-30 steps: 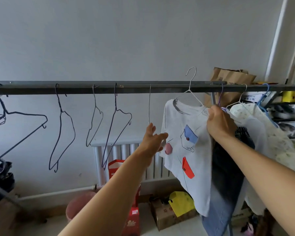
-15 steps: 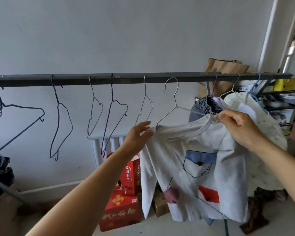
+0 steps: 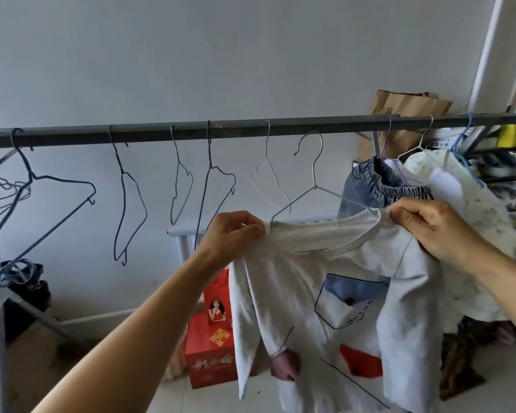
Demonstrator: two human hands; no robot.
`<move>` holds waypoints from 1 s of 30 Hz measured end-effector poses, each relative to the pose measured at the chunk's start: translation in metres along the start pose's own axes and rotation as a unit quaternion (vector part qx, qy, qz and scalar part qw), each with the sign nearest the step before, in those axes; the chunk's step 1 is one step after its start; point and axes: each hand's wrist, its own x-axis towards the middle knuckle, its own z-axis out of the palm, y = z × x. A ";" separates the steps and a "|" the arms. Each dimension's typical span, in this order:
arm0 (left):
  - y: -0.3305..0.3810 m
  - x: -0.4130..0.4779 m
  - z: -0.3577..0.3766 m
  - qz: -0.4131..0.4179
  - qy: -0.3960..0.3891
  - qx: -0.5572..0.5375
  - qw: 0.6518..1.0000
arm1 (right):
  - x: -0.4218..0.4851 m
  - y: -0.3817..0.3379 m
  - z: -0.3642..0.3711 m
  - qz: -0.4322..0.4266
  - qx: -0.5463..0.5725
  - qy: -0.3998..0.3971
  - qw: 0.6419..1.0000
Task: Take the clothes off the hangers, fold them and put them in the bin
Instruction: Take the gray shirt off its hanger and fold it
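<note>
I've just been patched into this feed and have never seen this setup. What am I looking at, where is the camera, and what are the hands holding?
There is no machine here. A person works with bare hands, and the single camera sits on their head, looking forward and down. There is no table. A grey rail crosses the view, carrying empty wire hangers on the left, and jeans and a pale floral garment on the right. The left hand and right hand each pinch the neckline of a white T-shirt that is on a silver hanger, whose hook looks clear of the rail. Red boxes stand on the floor behind. No bin is in view.
</note>
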 end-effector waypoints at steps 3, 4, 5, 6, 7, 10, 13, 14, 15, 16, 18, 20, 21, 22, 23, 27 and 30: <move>0.007 -0.002 -0.007 0.025 0.041 -0.003 0.999 | 0.003 -0.002 0.005 -0.003 -0.019 -0.043 0.999; 0.011 -0.002 -0.008 0.034 0.048 -0.012 0.998 | 0.003 -0.003 0.008 -0.005 -0.018 -0.051 0.999; 0.015 -0.004 -0.006 0.039 0.049 -0.030 0.998 | 0.003 -0.005 0.013 -0.007 -0.014 -0.052 0.999; 0.019 -0.007 -0.002 0.045 0.049 -0.043 0.997 | 0.003 -0.008 0.018 -0.008 -0.005 -0.049 0.999; 0.024 -0.010 0.003 0.053 0.047 -0.047 0.996 | 0.002 -0.013 0.024 -0.007 0.011 -0.043 0.999; 0.028 -0.017 0.017 0.107 0.058 0.055 0.991 | 0.000 -0.028 0.041 -0.007 0.060 -0.010 0.998; 0.027 -0.022 0.015 0.152 0.107 0.159 0.970 | -0.005 -0.037 0.058 0.044 0.089 0.056 0.993; 0.027 -0.024 0.013 0.153 0.124 0.162 0.967 | -0.008 -0.039 0.064 0.081 0.112 0.083 0.987; 0.027 -0.025 0.011 0.150 0.136 0.163 0.966 | -0.011 -0.039 0.069 0.114 0.132 0.101 0.979; 0.028 -0.027 0.009 0.144 0.146 0.160 0.966 | -0.014 -0.040 0.074 0.137 0.152 0.099 0.974; 0.025 -0.029 0.004 0.129 0.158 0.148 0.968 | -0.019 -0.039 0.085 0.162 0.163 0.063 0.971; 0.023 -0.031 -0.002 0.113 0.167 0.147 0.968 | -0.023 -0.040 0.096 0.142 0.112 0.060 0.982; 0.021 -0.033 -0.005 0.107 0.170 0.151 0.968 | -0.023 -0.041 0.100 0.122 0.074 0.081 0.986; 0.020 -0.035 -0.008 0.100 0.173 0.153 0.968 | -0.021 -0.043 0.102 0.096 0.036 0.109 0.989; 0.019 -0.037 -0.012 0.096 0.178 0.156 0.967 | -0.019 -0.043 0.103 0.056 -0.004 0.138 0.989; 0.014 -0.042 -0.035 0.089 0.207 0.173 0.959 | -0.009 -0.035 0.091 -0.010 -0.102 0.182 0.978; 0.009 -0.047 -0.050 0.079 0.224 0.155 0.959 | -0.001 -0.026 0.081 0.094 -0.037 0.171 0.980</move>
